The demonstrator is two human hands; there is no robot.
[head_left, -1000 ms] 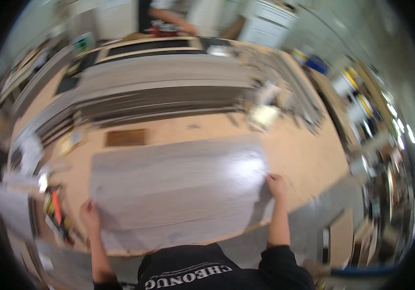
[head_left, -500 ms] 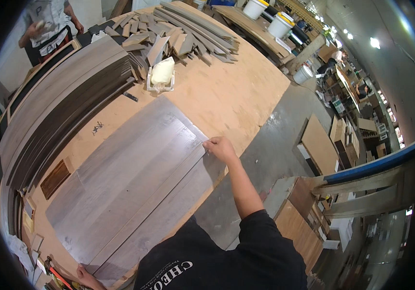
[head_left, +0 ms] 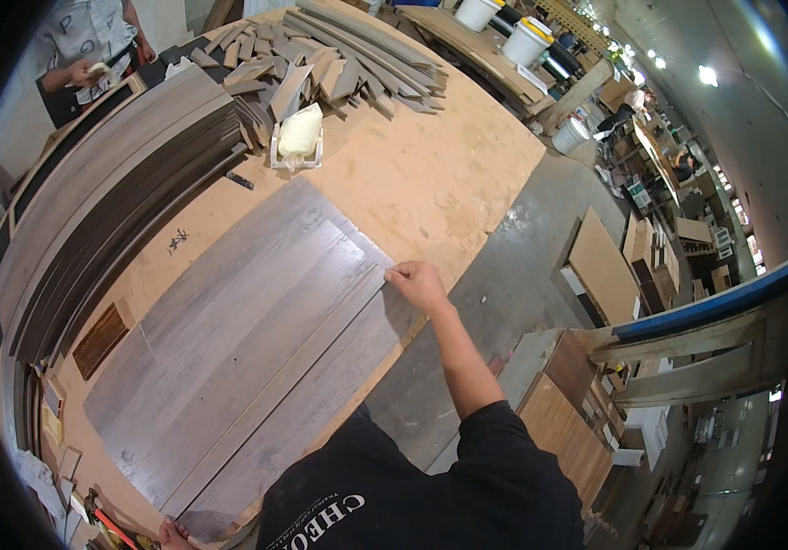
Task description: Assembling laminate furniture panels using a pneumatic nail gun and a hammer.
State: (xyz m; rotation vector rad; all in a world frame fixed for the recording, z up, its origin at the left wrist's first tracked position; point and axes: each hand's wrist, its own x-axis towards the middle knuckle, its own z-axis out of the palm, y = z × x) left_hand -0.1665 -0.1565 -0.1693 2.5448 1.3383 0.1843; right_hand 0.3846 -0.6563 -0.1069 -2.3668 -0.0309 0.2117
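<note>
Strip [head_left: 275, 392], narrow and grey: pinched its upper-right end between thumb and fingers of right hand [head_left: 419, 286], centre of frame. Had left hand [head_left: 174, 535] at its other end, bottom left of frame, fingertips right at the end; couldn't tell whether grasping or just touching. Laid strip diagonally, lower left to centre, with grey panel [head_left: 220, 321] along its upper side and grey board [head_left: 320, 394] along its lower side. Saw all of it on tan worktable [head_left: 430, 165]. Noted dark brown rectangle [head_left: 100, 342] just beside panel at left, small dark pieces [head_left: 177, 240] above that. Saw tray with pale yellow lump [head_left: 298, 136] at upper centre, offcut heap [head_left: 320, 78] beyond it, board stack [head_left: 128, 183] at upper left. Also spotted co-worker's hand [head_left: 77, 73] holding something pale, upper left of frame.
</note>
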